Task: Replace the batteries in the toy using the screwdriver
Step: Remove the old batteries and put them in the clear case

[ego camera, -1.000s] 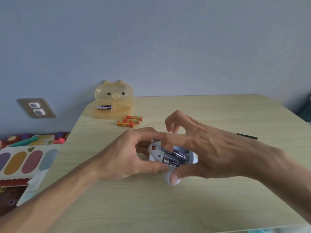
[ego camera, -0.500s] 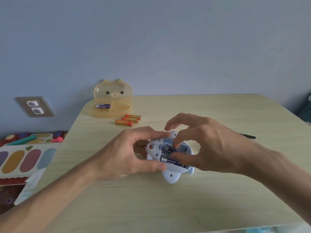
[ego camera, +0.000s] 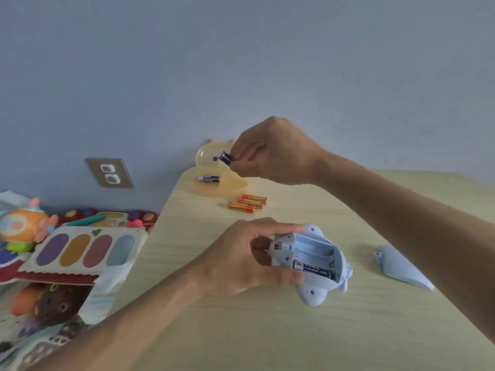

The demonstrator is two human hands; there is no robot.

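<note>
My head camera looks forward and down, close over my left hand (ego camera: pixel 241 261) and right hand (ego camera: pixel 270 153), toward the wall (ego camera: pixel 241 62) beyond them.

A: What is hidden?
B: At the counter's (ego camera: pixel 267 330) far corner, the bear-shaped case (ego camera: pixel 206 156) is half covered by the right hand (ego camera: pixel 273 153); the pinched battery (ego camera: pixel 226 157) is blurred.
A: The toy (ego camera: pixel 313 250)?
B: Partly covered by the left hand (ego camera: pixel 241 261).

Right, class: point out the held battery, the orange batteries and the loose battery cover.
held battery (ego camera: pixel 226 158), head view, its dark wrapper.
orange batteries (ego camera: pixel 250 202), head view, on the middle one.
battery cover (ego camera: pixel 401 269), head view, its flat face.
</note>
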